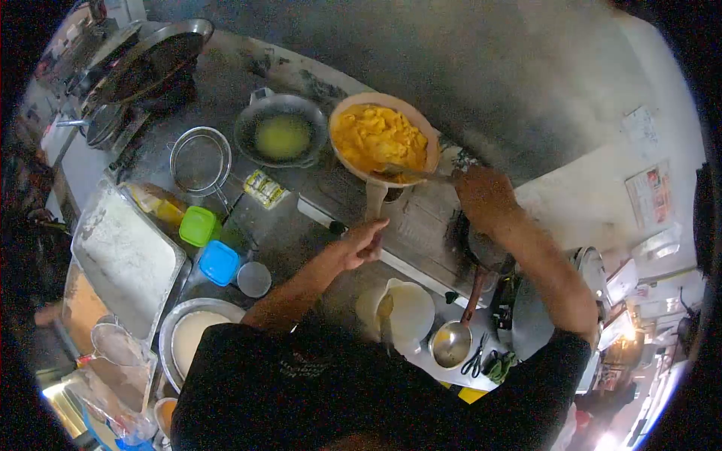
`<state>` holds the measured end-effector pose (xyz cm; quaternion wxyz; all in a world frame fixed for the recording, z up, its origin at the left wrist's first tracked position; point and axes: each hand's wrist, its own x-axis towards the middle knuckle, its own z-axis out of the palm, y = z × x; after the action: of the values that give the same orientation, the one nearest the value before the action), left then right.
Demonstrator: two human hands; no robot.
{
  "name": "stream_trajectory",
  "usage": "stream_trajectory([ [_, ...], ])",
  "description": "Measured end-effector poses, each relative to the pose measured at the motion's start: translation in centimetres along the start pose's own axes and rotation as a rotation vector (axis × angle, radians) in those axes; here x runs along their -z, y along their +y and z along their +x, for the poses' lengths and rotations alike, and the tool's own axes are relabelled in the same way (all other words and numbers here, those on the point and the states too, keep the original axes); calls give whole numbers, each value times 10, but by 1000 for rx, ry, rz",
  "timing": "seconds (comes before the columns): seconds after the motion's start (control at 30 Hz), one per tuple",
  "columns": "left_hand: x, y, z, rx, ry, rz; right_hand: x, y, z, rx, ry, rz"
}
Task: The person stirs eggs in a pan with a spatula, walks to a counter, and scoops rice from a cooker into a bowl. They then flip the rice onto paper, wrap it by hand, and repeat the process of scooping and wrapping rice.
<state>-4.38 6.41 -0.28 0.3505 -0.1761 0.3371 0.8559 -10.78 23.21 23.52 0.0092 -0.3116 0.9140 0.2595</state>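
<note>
A light-coloured frying pan (432,146) stands on the stove, filled with yellow-orange, lumpy food (380,135) that looks like scrambled egg. At the near end of the pan's pale handle, my left hand (361,244) is closed round it. My right hand (485,199) grips a spatula (432,176) from the right. The spatula's far end rests in the food at the pan's near edge. Just left of the pan sits a dark wok (248,143) with yellowish liquid (283,137) in it.
A round strainer (201,159), a small yellow-labelled can (263,188), and green (198,226) and blue (219,262) lidded containers are on the left. A metal tray (124,255) lies beyond them. Close to my body are a white jug (406,308) and a small saucepan (451,344). A large pot (530,316) stands under my right arm.
</note>
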Motion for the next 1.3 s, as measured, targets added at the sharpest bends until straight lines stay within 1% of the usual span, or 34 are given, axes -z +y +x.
stream_trajectory([
  [0.03,1,0,-5,-1,31,39,3,2,0,-9,-47,8],
  [0.07,5,-1,-7,8,0,30,6,3,-1,-17,-99,20],
  [0.17,17,-12,-10,64,-62,-21,25,5,-12,103,-109,46],
  [0.23,21,-15,-13,107,-68,-72,-2,-8,-3,149,-121,61],
  [0.27,18,-15,-17,102,-23,-68,-16,-16,3,162,-117,68],
  [0.33,-2,-4,-33,84,56,-43,-32,-37,17,68,-193,153],
  [0.37,18,-17,-11,121,-90,-112,-42,-43,23,17,-227,188],
  [0.43,15,-17,-12,73,-58,-106,-88,-51,35,-31,41,297],
  [0.47,13,-17,-13,48,-44,-103,-105,-53,40,-23,173,306],
  [0.53,16,-13,-14,63,-54,-73,-125,-48,53,-7,444,314],
  [0.6,20,-12,-11,56,-76,-74,-128,-41,78,-162,456,461],
  [0.67,25,-12,-8,45,-95,-91,-116,-22,91,-156,424,455],
  [0.73,18,-3,-15,55,-109,-96,-76,14,83,24,338,285],
  [0.8,17,4,-19,69,-122,-113,-25,38,69,19,60,313],
  [0.87,19,5,-22,89,-143,-149,8,48,54,-15,-79,317],
  [0.93,21,1,-21,56,-115,-123,23,49,38,-85,-78,288],
  [1.03,22,-2,-17,51,-94,-127,26,50,18,-24,27,271],
  [1.13,37,-10,-4,50,-125,-131,12,26,25,-77,7,377],
  [1.17,40,-11,0,46,-143,-129,-13,21,35,-53,-29,307],
  [1.2,37,-9,-3,49,-111,-114,-42,15,49,-28,-62,236],
  [1.27,25,-3,-11,56,-41,-87,-73,-11,63,-25,-9,350],
  [1.3,22,-1,-14,36,-36,-96,-92,-20,75,-12,-3,340],
])
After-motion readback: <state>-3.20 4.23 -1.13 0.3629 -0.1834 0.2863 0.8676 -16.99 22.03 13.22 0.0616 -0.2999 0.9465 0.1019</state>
